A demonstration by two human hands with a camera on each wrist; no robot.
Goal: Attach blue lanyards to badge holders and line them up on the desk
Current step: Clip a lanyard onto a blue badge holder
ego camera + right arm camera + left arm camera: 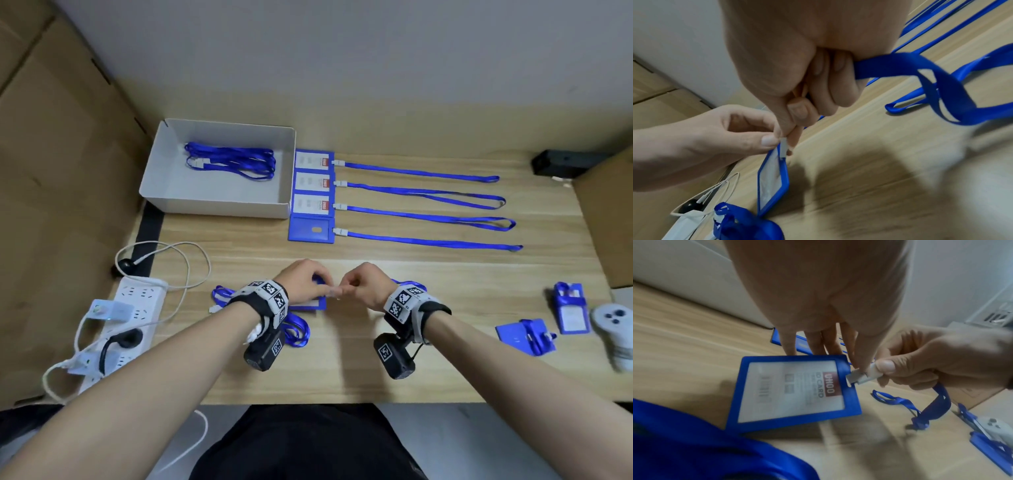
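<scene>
Both hands are meeting low over the desk [342, 370], near its front edge; the left hand [301, 281] is pinching the top edge of a badge holder [795, 392], thumb and fingers closed on its blue frame, while the right hand [366, 284] is pinching a white clip [863, 376] between thumb and forefinger, pressing it at the holder's slot; the clip's lanyard [920, 68] is trailing away right of the grip. Beyond the grip four finished badges [313, 197] are lying in a row, straps stretching rightward, beside a box [219, 205] holding spare lanyards [233, 161]; left of the grip a loose lanyard [294, 325] is lying under the wrist.
</scene>
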